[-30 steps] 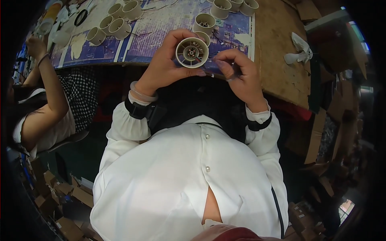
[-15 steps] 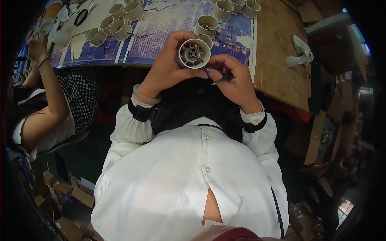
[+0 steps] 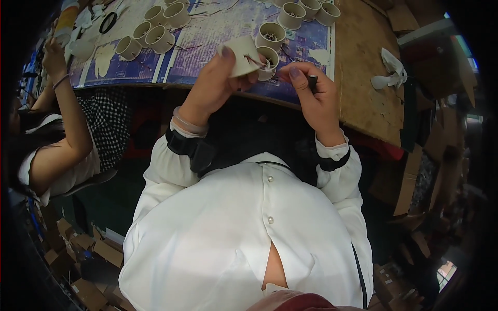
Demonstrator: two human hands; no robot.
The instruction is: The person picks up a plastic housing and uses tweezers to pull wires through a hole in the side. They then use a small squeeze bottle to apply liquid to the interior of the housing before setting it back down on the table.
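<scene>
My left hand (image 3: 211, 78) is closed round a cream plastic cup-shaped housing (image 3: 241, 54), which lies tilted on its side over the table's near edge. Thin dark red wires (image 3: 252, 59) show against its side, and its inside faces away from view. To the right, my right hand (image 3: 317, 93) is closed on a small black tool (image 3: 312, 81), whose kind I cannot make out. Its thumb and forefinger pinch close to the wire ends, apart from the housing. Just beyond stand two similar cream housings, one near (image 3: 268, 56) and one farther back (image 3: 270, 35) with parts inside.
More cream housings (image 3: 160, 40) with trailing wires stand at the back left, others (image 3: 291, 15) at the back right. A black ring (image 3: 108, 23) lies far left. Bare brown board (image 3: 365, 93) carries a crumpled white wrapper (image 3: 392, 70). At left sits another person (image 3: 67, 119).
My left hand has tipped the housing over, from its open face toward me to its outer side. My right hand has moved up and right, away from the housing.
</scene>
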